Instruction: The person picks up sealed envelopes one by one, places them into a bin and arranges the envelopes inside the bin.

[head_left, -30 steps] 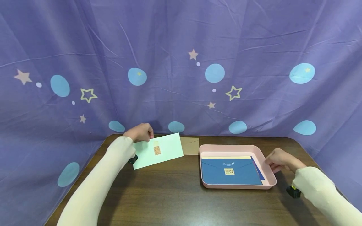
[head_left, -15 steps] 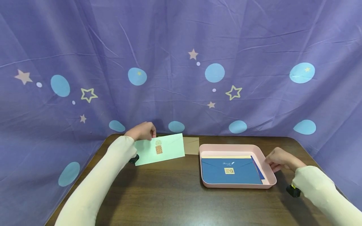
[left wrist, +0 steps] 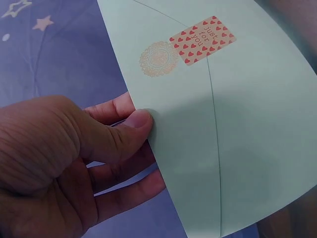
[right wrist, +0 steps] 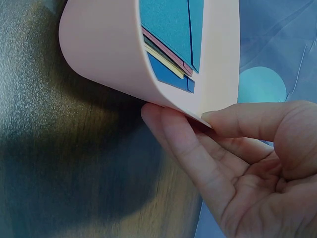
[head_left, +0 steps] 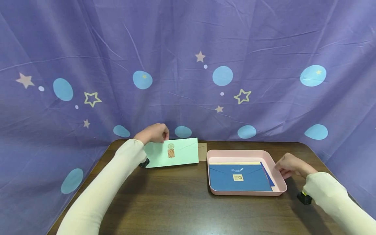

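In the head view, my left hand (head_left: 156, 133) pinches the top edge of a mint green envelope (head_left: 185, 151), its flap side facing me. The left wrist view shows the thumb on the front and fingers behind, near a heart-patterned "just for you" sticker (left wrist: 203, 40) and a round gold print. My right hand (head_left: 292, 165) grips the right wall of a pink tray (head_left: 235, 153), thumb inside and fingers outside. Inside that tray a blue envelope (head_left: 239, 184) with a square sticker lies on top of several others, whose edges (right wrist: 168, 59) show in the right wrist view.
A brown kraft envelope (head_left: 202, 151) lies at the back of the dark wooden table (head_left: 182, 202), mostly hidden behind the mint one. A purple curtain (head_left: 176, 49) with stars and blue dots hangs right behind the table's back edge.
My left hand has carried the mint envelope to the right and slightly up, levelling it and covering more of the kraft envelope. The right hand and tray have stayed put.
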The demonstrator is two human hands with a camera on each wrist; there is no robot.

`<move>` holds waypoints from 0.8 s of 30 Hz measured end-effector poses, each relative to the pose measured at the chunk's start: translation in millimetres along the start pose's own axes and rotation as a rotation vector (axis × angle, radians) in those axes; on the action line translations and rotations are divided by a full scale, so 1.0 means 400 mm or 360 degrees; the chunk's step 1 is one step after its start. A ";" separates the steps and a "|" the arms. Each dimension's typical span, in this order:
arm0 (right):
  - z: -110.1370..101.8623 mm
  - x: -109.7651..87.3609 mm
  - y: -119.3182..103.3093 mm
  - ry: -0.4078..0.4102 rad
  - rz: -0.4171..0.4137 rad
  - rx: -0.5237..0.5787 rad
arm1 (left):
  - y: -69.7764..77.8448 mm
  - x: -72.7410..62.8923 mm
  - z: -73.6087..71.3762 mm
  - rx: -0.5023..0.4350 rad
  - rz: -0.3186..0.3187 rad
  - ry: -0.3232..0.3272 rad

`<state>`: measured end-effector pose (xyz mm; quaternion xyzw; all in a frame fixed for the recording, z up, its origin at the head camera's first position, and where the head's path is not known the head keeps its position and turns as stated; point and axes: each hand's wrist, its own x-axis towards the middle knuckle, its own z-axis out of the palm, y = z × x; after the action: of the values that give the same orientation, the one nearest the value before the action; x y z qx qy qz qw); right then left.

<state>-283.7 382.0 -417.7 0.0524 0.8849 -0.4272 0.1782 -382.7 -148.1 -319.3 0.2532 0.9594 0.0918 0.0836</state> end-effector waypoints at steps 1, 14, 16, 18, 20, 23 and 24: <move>0.000 0.000 0.001 -0.0004 -0.0004 0.0003 | 0.006 0.001 -0.003 -0.0004 0.0006 0.0004; -0.003 0.006 0.001 -0.0015 0.0006 -0.0004 | 0.092 0.015 -0.046 -0.0057 0.0149 0.0080; -0.003 0.003 -0.002 -0.0007 0.0012 -0.0011 | 0.105 0.018 -0.050 -0.0059 0.0153 0.0079; -0.002 0.001 -0.005 0.0001 0.0021 -0.0019 | 0.116 0.022 -0.052 -0.0064 0.0166 0.0081; -0.001 0.000 -0.006 0.0001 0.0026 -0.0016 | 0.126 0.025 -0.054 -0.0070 0.0186 0.0082; 0.000 -0.001 -0.007 -0.0001 0.0029 -0.0018 | 0.139 0.030 -0.056 -0.0092 0.0206 0.0079; 0.000 0.000 -0.007 0.0000 0.0030 -0.0020 | 0.144 0.031 -0.058 -0.0102 0.0216 0.0078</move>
<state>-284.3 380.3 -415.5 0.0596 0.8870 -0.4199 0.1827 -371.0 -95.9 -285.9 0.3125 0.9384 0.1342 0.0618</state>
